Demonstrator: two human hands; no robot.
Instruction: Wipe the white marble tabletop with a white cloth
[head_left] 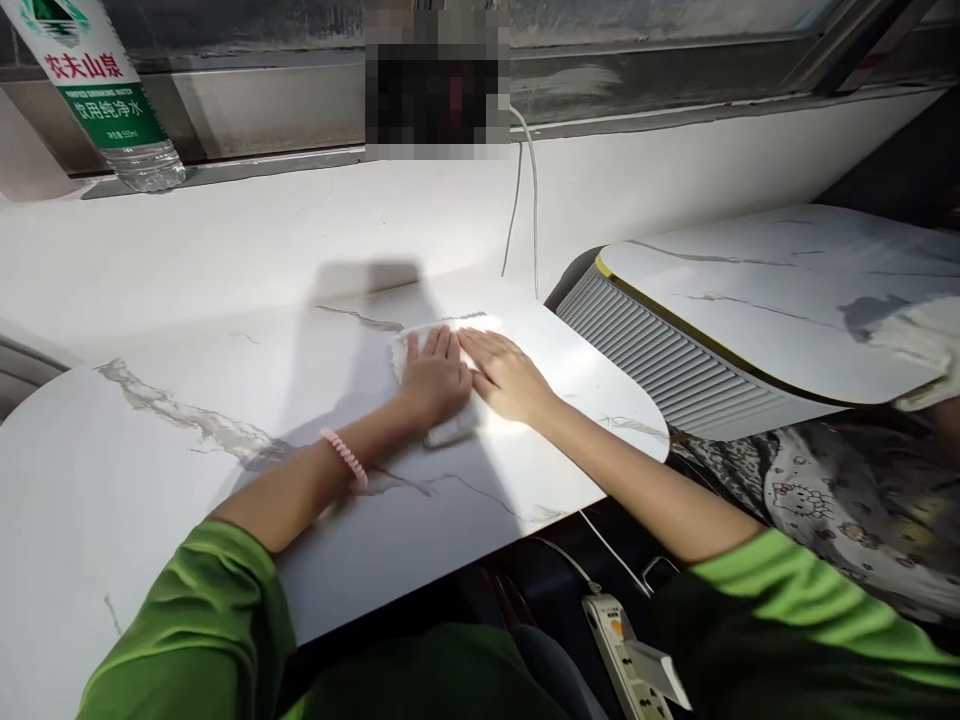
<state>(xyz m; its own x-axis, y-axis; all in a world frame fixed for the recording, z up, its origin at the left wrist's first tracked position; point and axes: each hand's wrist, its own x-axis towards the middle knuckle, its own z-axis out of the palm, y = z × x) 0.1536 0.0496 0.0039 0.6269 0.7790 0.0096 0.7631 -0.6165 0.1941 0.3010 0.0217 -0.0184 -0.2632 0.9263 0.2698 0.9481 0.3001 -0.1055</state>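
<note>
A folded white cloth (452,430) lies on the white marble-patterned table (195,510), partly covered by both hands. My left hand (435,378), with a pink beaded band on its wrist, presses on the cloth from above, fingers pointing away from me. Beside it, my right hand (510,375) rests flat with fingers stretched over the cloth's right part. The fingertips of the two hands nearly meet. Neither hand visibly grasps the cloth; its middle is hidden under them.
A water bottle (120,110) stands on the window ledge at upper left. White cables (534,200) hang down the wall. At right is a second marble-patterned table (735,275) with another white cloth (919,345). A power strip (622,650) lies below the table edge.
</note>
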